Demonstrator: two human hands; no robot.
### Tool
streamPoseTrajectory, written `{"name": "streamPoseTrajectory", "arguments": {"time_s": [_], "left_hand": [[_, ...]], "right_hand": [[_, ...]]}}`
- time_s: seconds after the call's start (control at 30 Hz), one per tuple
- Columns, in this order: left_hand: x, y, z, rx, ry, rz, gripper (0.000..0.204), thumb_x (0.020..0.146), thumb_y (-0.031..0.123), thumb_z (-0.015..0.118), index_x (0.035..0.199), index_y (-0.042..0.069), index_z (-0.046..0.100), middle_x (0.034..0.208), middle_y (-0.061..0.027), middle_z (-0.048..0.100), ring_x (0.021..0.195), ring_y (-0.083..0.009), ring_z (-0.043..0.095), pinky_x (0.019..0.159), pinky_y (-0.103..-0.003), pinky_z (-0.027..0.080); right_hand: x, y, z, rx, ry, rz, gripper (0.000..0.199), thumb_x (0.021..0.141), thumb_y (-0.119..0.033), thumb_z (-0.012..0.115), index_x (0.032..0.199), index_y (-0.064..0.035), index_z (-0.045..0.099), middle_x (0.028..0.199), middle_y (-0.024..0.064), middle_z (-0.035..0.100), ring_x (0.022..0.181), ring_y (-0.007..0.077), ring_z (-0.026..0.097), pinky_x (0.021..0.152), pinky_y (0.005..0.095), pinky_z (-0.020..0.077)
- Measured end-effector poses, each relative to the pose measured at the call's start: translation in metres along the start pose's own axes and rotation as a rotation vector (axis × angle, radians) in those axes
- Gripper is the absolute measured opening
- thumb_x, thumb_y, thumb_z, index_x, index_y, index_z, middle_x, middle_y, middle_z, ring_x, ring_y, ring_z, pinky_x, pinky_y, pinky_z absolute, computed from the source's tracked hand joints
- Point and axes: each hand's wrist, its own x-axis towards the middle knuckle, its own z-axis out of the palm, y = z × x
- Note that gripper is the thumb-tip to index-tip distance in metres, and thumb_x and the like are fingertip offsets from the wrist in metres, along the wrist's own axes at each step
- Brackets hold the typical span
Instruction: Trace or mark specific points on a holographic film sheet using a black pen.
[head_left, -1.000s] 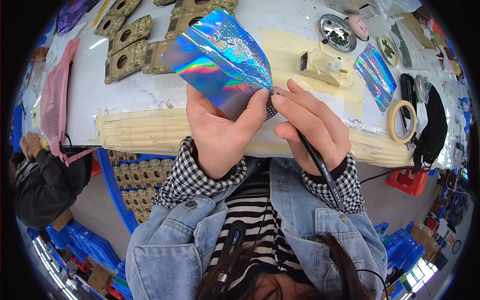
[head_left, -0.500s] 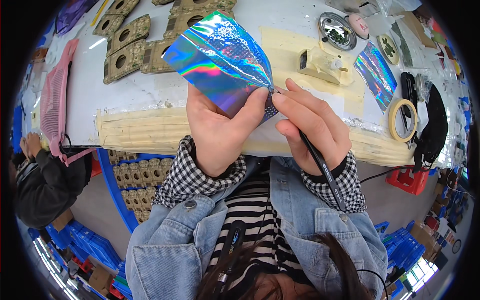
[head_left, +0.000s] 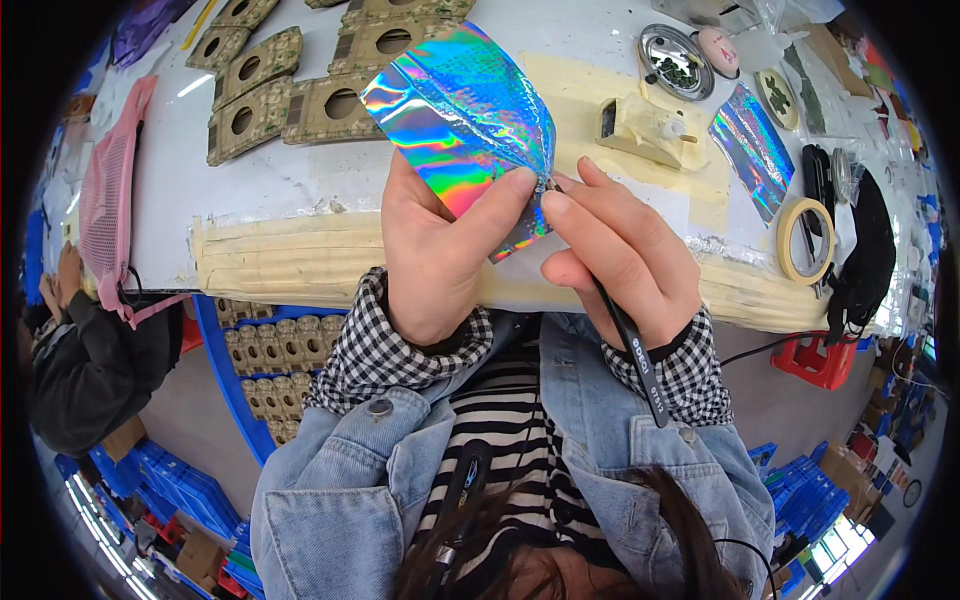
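My left hand [head_left: 445, 245] is closed on a shiny holographic sheet [head_left: 455, 110], its thumb pressing near the right edge. The sheet is bent upward into a curve, with raised bumps across it. Between the thumb and fingers of my right hand [head_left: 630, 255] is a pair of slim black tweezers [head_left: 632, 350]. Their back end points down toward my right cuff, and their thin tip meets the sheet's edge beside my left thumb. What lies at the very tip is too small to make out.
Several camouflage-patterned pieces with round holes [head_left: 247, 120] lie at the back left. On the right are a tape-covered block [head_left: 650, 135], a metal dish with small dark parts [head_left: 675, 62], another holographic sheet [head_left: 752, 150] and a tape roll [head_left: 805, 240]. A person [head_left: 100, 350] sits at left.
The sheet and my left hand have shifted slightly right, and the sheet has tilted so its reflections differ. The tweezers' back end has swung a little left.
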Motion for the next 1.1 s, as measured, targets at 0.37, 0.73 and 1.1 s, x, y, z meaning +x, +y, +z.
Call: {"name": "streamPoseTrajectory", "arguments": {"time_s": [0.37, 0.73, 1.1], "left_hand": [[0.001, -0.001, -0.001, 0.013, -0.018, 0.000, 0.035, 0.080, -0.004, 0.062, 0.112, 0.003, 0.047, 0.098, -0.0060, 0.060, 0.087, -0.0114, 0.059, 0.076, -0.025, 0.049], [0.000, 0.000, -0.002, -0.006, -0.030, 0.018, 0.037, 0.081, -0.006, 0.060, 0.114, 0.002, 0.045, 0.102, -0.0071, 0.060, 0.090, -0.0126, 0.059, 0.079, -0.026, 0.049], [0.001, -0.004, -0.005, -0.033, 0.066, 0.150, 0.037, 0.082, -0.007, 0.059, 0.115, 0.002, 0.043, 0.105, -0.0080, 0.058, 0.092, -0.0131, 0.059, 0.082, -0.027, 0.048]], "right_hand": [[-0.001, 0.001, -0.001, -0.011, -0.019, -0.026, 0.036, 0.074, -0.024, 0.069, 0.101, -0.0008, 0.064, 0.091, 0.0147, 0.063, 0.081, 0.0274, 0.065, 0.077, 0.0414, 0.0554], [-0.002, -0.001, -0.004, 0.048, -0.048, 0.036, 0.037, 0.077, -0.025, 0.065, 0.105, -0.0003, 0.062, 0.096, 0.0150, 0.062, 0.089, 0.0278, 0.063, 0.084, 0.0434, 0.0520], [-0.006, -0.006, -0.022, -0.022, -0.121, 0.070, 0.030, 0.084, -0.027, 0.060, 0.101, -0.0025, 0.064, 0.088, 0.0128, 0.064, 0.089, 0.0254, 0.063, 0.085, 0.0453, 0.0504]]}}
